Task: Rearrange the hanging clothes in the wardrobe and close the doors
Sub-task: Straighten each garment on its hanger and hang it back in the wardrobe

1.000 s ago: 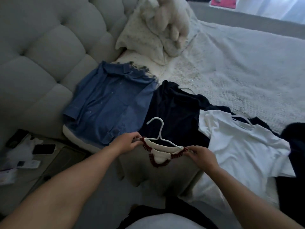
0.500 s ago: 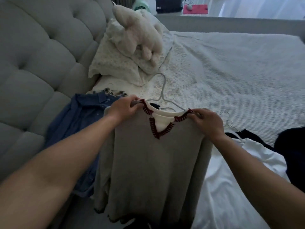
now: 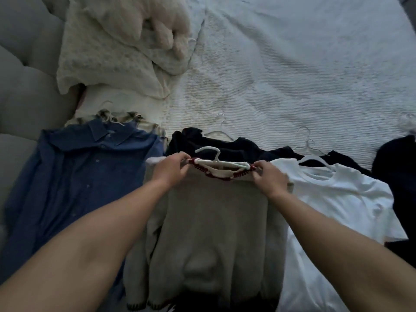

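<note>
— On the bed (image 3: 292, 64), what's laid out?
— A row of clothes. A beige sweater (image 3: 216, 233) with a dark red neckline lies in the middle, on a white hanger (image 3: 216, 157) whose hook points toward the pillows.
— Who has hold of it?
— Both hands. The left hand (image 3: 171, 168) pinches the left shoulder of the sweater at the hanger's end; the right hand (image 3: 269, 176) pinches the right shoulder the same way, fingers curled round the cloth.
— And beside it?
— A blue shirt (image 3: 76, 188) lies just to the left, collar toward the grey padded headboard (image 3: 20, 91). A white T-shirt (image 3: 337, 203) lies to the right, touching the sweater's edge. A dark garment (image 3: 236, 147) is spread under them, beyond the sweater's neck.
— Anything further up?
— A cream pillow (image 3: 108, 70) with a pale stuffed toy (image 3: 155, 21) on it.
</note>
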